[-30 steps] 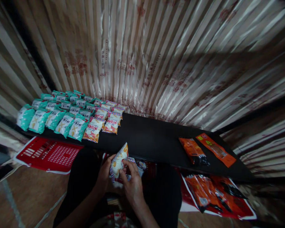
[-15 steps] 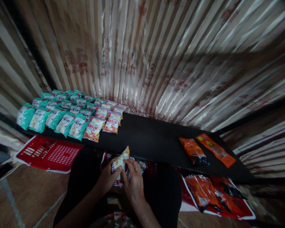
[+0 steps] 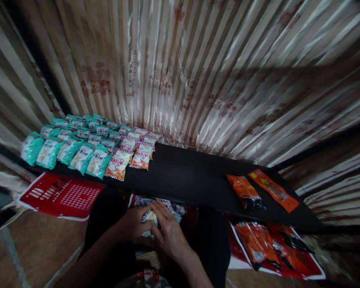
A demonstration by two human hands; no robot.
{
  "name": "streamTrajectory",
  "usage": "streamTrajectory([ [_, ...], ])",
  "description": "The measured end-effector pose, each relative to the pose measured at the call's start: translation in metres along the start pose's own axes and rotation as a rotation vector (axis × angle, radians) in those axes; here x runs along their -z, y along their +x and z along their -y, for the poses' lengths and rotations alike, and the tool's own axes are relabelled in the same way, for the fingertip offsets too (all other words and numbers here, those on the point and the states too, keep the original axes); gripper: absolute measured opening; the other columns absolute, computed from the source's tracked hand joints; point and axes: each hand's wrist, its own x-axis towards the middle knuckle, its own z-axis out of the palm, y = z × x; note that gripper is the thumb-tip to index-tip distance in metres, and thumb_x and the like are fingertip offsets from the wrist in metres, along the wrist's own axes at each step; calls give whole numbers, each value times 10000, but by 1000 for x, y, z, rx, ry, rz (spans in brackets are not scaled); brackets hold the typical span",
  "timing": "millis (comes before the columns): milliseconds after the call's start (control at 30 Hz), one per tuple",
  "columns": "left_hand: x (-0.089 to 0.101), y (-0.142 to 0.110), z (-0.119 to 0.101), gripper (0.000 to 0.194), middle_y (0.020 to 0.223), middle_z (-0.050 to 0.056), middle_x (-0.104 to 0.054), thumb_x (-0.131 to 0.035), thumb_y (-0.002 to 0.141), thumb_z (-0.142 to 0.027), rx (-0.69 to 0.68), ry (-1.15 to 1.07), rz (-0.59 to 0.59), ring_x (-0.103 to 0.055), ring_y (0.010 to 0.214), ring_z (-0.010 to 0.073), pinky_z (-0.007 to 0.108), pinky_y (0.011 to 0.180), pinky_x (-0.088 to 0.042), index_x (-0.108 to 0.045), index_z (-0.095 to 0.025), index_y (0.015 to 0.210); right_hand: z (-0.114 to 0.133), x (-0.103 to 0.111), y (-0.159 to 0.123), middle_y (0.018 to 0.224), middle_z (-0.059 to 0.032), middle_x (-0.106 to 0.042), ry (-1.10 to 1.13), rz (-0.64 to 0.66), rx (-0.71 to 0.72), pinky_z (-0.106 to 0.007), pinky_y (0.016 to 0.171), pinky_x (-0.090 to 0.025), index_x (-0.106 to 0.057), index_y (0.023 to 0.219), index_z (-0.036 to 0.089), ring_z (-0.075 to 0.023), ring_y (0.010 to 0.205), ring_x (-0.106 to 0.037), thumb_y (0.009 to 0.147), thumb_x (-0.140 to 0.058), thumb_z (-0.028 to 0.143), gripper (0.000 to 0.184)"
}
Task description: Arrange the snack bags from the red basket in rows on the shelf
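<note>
Between my two hands is a small snack bag [image 3: 149, 217], white with a striped edge, largely covered by fingers. My left hand [image 3: 134, 223] wraps round its left side. My right hand [image 3: 170, 231] presses over it from the right, its fingers together across the top. Just beyond the hands, more striped snack bags [image 3: 179, 212] lie below the front edge of the black shelf [image 3: 180, 176]. On that shelf, orange-and-white snack bags [image 3: 119, 163] stand in short rows beside several rows of teal snack bags [image 3: 98, 161].
Two orange packets [image 3: 246, 192] lie toward the shelf's right end. Below is a red basket [image 3: 313, 272] with several orange packets inside. Another red basket [image 3: 81, 198] sits under the shelf's left part. Striped, printed sheeting [image 3: 174, 80] rises behind the shelf.
My hands have closed further round the snack bag, covering its upper corner, which stuck up before. The bags on the shelf have not moved.
</note>
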Motion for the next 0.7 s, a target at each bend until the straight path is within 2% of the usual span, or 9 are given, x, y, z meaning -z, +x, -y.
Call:
streamTrajectory([
  [100,2,-1,-5,301,849,10,-704,-538,678,-230,-24,5,155,-613,742,193,239,678,-455,-666,-229,951,0,7,0,1276,-103,-544,71,49,-29,-418,1003,-392,-423,1329,205,-228,1192,-483,837,-506,282,505],
  [133,2,0,-5,274,799,5,-699,-537,687,-241,-14,-1,166,-604,711,187,231,649,-449,-670,-226,926,-1,8,0,1245,-101,-568,90,54,-41,-408,982,-408,-431,1324,212,-226,1149,-518,836,-509,296,501],
  [233,2,1,-4,197,694,-4,-667,-541,703,-273,27,-16,161,-570,644,169,217,588,-426,-668,-205,837,-1,10,-1,1163,-110,-617,136,53,-92,-386,918,-446,-460,1304,204,-233,1055,-577,853,-486,347,474],
  [433,5,5,-1,227,804,-6,-670,-526,732,-311,66,-55,199,-568,728,167,229,655,-430,-642,-177,875,5,14,1,1098,-110,-654,241,24,-187,-361,856,-469,-534,1229,193,-247,997,-615,855,-477,418,440],
  [533,6,7,-1,269,818,-3,-665,-515,753,-348,94,-119,211,-570,738,165,229,660,-437,-627,-163,913,5,13,2,1045,-102,-674,269,-50,-204,-345,825,-476,-583,1161,190,-243,957,-629,851,-483,418,397],
  [700,7,12,5,360,855,10,-660,-534,757,-447,87,-200,169,-580,791,175,232,686,-456,-619,-155,948,2,10,3,914,-66,-703,346,-169,-272,-272,687,-491,-623,1067,188,-203,801,-655,846,-488,402,336],
])
